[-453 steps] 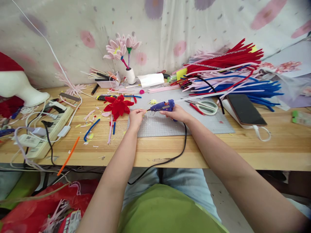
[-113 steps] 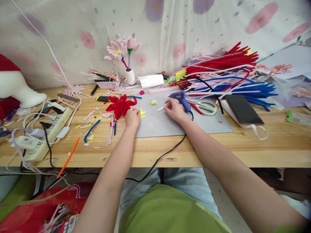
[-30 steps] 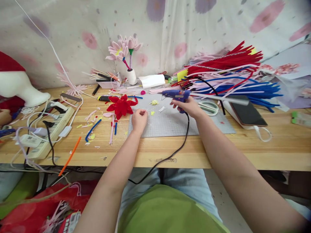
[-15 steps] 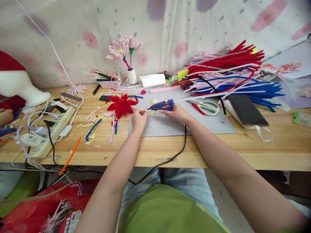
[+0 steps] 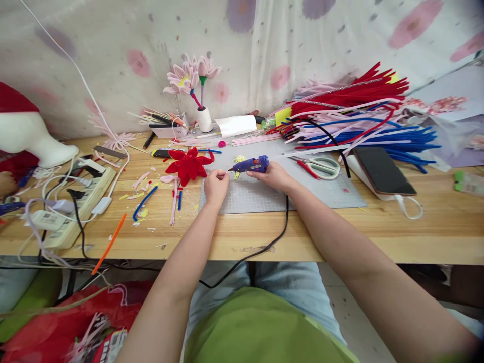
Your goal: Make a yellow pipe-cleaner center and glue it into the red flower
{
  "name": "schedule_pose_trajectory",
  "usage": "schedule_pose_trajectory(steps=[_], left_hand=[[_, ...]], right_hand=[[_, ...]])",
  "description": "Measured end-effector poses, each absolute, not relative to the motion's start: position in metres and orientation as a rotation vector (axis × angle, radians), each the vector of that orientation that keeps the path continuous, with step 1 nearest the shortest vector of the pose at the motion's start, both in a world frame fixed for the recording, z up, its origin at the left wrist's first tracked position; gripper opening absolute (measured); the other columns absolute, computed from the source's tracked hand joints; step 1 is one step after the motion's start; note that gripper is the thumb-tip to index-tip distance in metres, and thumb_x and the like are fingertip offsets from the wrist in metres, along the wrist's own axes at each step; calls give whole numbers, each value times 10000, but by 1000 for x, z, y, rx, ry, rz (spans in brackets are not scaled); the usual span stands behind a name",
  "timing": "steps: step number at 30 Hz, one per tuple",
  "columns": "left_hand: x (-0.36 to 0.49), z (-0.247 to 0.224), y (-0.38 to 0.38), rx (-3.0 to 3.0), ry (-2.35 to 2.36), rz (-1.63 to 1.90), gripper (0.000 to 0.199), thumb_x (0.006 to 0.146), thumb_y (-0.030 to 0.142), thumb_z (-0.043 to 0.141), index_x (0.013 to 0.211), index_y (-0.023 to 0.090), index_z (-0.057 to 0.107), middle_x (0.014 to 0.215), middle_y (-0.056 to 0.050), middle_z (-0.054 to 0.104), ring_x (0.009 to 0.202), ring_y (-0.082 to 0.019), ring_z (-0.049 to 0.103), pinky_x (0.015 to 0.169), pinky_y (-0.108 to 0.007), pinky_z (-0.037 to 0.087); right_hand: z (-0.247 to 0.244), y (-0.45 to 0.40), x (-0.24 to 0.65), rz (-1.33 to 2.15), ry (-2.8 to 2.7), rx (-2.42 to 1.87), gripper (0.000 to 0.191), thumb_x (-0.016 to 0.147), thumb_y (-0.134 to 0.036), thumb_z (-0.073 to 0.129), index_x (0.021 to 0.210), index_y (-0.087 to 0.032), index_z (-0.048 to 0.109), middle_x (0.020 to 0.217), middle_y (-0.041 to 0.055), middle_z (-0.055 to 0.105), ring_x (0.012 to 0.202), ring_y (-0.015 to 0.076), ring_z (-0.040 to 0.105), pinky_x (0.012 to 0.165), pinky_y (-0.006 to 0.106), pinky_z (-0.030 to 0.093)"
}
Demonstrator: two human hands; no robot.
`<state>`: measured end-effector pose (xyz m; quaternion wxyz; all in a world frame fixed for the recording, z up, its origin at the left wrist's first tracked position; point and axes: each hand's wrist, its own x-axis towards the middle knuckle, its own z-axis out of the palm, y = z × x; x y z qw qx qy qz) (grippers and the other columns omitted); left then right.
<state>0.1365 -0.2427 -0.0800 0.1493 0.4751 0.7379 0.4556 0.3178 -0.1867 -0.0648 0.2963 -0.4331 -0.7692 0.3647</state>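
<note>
My right hand [image 5: 273, 176] is wrapped round a blue hot glue gun [image 5: 247, 165], its nozzle pointing left. Close against that nozzle, my left hand [image 5: 217, 186] is closed in a pinch. A small pink piece [image 5: 224, 175] shows at its fingertips; the rest is hidden by the fingers. Both hands are over the grey cutting mat [image 5: 257, 201]. Just behind the nozzle lies a small yellow bundle [image 5: 238, 159]. A red fuzzy flower [image 5: 189, 165] rests left of the mat's edge, near my left hand.
Scissors [image 5: 321, 168] and a phone [image 5: 383, 171] lie at the right, before a heap of pipe cleaners [image 5: 351, 106]. The gun's black cord [image 5: 282, 232] hangs over the table edge. At left are a power strip [image 5: 81, 206] and another person's hand [image 5: 7, 184]. Pink flowers stand in a white vase [image 5: 204, 120].
The glue gun and both hands stay almost in place, the nozzle still at my left fingertips. The whole view has shifted very slightly.
</note>
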Motion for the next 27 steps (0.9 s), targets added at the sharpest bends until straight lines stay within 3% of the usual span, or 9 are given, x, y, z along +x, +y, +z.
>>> schedule_pose_trajectory(steps=[12,27], left_hand=[[136,-83,-242,1377,2085,1340,70,686,244,581,687,180,609,673,-12,636,643,-136,568,652,-255,405],[135,-86,-241,1412,2044,1368,57,705,231,586,694,179,607,670,-13,624,634,-129,556,645,-252,417]], right_hand=[[-66,-186,319,1015,-2011,-1133,459,674,-485,652,991,-152,655,796,42,664,763,181,600,746,310,453],[-67,-182,322,924,-2024,-1211,472,659,-543,637,927,-155,667,712,22,641,653,158,556,645,288,435]])
